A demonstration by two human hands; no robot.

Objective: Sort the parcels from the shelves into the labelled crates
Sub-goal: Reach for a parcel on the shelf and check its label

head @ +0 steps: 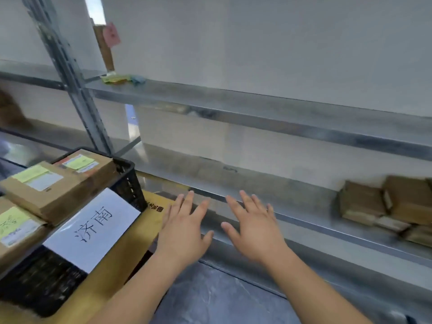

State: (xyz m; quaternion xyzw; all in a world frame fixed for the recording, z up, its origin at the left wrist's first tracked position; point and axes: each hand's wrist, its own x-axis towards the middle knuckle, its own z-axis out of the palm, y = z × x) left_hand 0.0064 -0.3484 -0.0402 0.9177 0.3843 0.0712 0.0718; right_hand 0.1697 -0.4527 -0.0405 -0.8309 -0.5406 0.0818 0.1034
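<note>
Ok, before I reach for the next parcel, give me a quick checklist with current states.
1. Left hand free, fingers spread: ok.
2. Right hand free, fingers spread: ok.
3. Brown cardboard parcels left on the lower metal shelf, to the right: ok.
4. Parcel labels readable from here: not ok, blurred.
5. Black plastic crate with white paper sign within reach at left: ok.
6. Room left in that crate: cannot tell; boxes rise above its rim.

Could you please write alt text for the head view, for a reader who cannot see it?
Two empty, open hands, left hand and right hand, reach toward a metal shelf. A black crate with a paper label at left holds cardboard parcels; more brown parcels lie on the shelf at right.
</note>
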